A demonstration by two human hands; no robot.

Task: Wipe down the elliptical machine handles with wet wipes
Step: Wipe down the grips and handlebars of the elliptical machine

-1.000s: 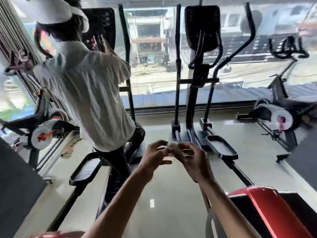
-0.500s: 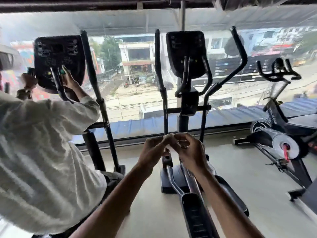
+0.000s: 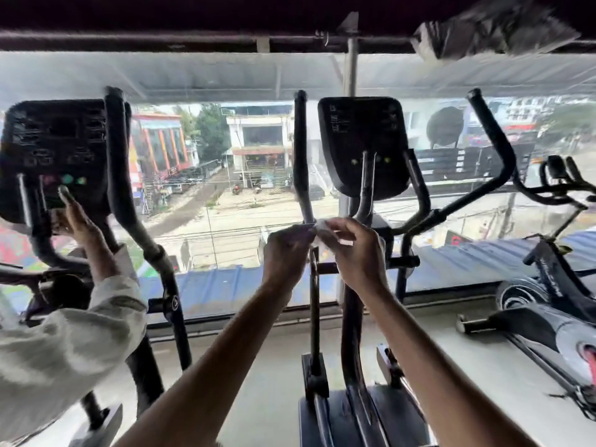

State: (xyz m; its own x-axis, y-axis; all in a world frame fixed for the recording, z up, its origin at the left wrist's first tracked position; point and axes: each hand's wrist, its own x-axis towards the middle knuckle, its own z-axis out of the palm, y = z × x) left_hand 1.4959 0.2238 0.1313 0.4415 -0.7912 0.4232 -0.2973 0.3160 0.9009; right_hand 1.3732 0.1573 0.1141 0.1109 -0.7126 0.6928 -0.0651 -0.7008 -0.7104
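My left grip [image 3: 285, 250] and right grip [image 3: 358, 253] both pinch the white wet wipe [image 3: 323, 232] before the elliptical's left handle [image 3: 301, 156]

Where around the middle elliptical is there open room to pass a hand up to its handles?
Widest gap: between its long left handle and the neighbouring machine's handle, only window behind. Also open between the console and the long right handle. Crowded under the console, where the short grips bunch and the left hand and right hand pinch the wipe.
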